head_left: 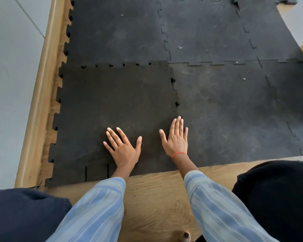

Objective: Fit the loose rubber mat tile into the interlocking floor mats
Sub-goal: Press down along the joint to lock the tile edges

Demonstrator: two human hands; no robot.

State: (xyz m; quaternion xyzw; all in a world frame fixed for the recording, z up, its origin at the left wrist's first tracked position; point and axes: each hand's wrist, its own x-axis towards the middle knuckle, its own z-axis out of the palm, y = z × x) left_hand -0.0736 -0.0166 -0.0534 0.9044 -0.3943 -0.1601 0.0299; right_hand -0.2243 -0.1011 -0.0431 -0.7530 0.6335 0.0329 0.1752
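1. A person's left hand lies flat and palm-down on the loose tile, fingers spread and angled up and to the left, gripping nothing.
2. The right hand, a red string at its wrist, presses flat with fingers together pointing away from the person, along the tile's right edge where it meets the neighbouring floor mats; it also holds nothing.
3. The tile is roughly square, with no clear long axis, set square with the mats. Its far and right toothed edges overlap the mats, with small gaps showing along both seams.
4. Its left toothed edge lies over the wood floor beside a pale wooden trim; the near edge carries two slits.
5. Striped blue sleeves reach forward; dark-clothed knees flank them.
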